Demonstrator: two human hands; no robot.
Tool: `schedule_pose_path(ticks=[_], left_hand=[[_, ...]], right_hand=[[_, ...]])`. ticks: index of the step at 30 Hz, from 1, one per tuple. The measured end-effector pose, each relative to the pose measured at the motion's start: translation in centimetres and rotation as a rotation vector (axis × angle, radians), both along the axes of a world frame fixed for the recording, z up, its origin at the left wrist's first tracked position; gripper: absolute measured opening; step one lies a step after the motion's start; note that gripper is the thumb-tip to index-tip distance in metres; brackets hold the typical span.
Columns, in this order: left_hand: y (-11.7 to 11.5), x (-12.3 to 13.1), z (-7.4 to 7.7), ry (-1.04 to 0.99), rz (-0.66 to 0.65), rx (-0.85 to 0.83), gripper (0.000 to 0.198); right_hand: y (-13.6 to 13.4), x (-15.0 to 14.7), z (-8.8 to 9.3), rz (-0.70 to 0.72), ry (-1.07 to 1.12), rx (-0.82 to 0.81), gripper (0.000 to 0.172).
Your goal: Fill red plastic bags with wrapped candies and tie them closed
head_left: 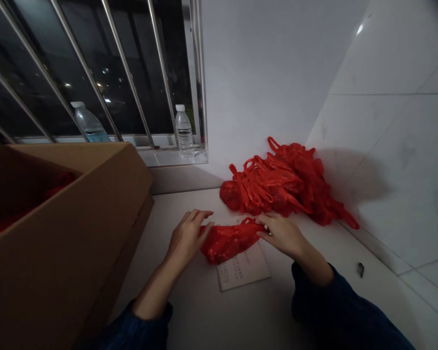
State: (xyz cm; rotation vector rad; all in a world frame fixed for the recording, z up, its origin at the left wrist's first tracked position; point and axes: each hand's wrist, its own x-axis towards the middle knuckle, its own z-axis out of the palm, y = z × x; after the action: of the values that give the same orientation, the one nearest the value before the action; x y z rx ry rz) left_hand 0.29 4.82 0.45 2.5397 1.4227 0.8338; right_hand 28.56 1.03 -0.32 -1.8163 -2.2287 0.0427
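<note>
A red plastic bag (228, 240) lies crumpled on a white sheet of printed paper (244, 270) on the white counter. My left hand (188, 236) rests on the bag's left end with fingers stretched over it. My right hand (282, 233) presses the bag's right end near its handles, fingers extended. Behind the hands sits a heap of more red plastic bags (281, 182) against the wall.
A large open cardboard box (76, 228) stands at the left with something red inside. Two water bottles (184, 131) (89, 124) stand on the barred window's sill. A tiled wall (394, 146) closes the right side. A small dark object (360, 269) lies on the counter.
</note>
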Motion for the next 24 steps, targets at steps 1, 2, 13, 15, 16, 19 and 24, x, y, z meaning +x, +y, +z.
schedule_pose_path(ticks=[1, 2, 13, 15, 16, 19, 24], left_hand=[[-0.3, 0.6, -0.1, 0.016, -0.083, 0.014, 0.028], [-0.6, 1.1, -0.3, 0.047, -0.158, 0.015, 0.032], [-0.1, 0.4, 0.0, -0.228, -0.107, -0.042, 0.015], [0.5, -0.7, 0.5, -0.333, -0.021, -0.042, 0.015], [0.6, -1.0, 0.7, -0.355, 0.015, -0.037, 0.014], [-0.1, -0.8, 1.1, -0.326, -0.009, -0.044, 0.015], [-2.6, 1.0, 2.6, -0.301, -0.220, -0.140, 0.028]], right_hand=[[-0.2, -0.5, 0.1, 0.029, -0.003, 0.022, 0.018], [-0.4, -1.0, 0.3, 0.054, 0.000, 0.053, 0.023], [0.0, -2.0, 1.2, 0.131, 0.263, 0.195, 0.013], [-0.3, -0.5, 1.8, 0.065, 0.290, 0.210, 0.014], [-0.4, 0.0, 2.0, 0.042, 0.292, 0.199, 0.015], [-1.2, 0.2, 2.4, 0.025, 0.282, 0.149, 0.013], [-2.0, -1.4, 2.4, 0.091, 0.310, 0.170, 0.035]])
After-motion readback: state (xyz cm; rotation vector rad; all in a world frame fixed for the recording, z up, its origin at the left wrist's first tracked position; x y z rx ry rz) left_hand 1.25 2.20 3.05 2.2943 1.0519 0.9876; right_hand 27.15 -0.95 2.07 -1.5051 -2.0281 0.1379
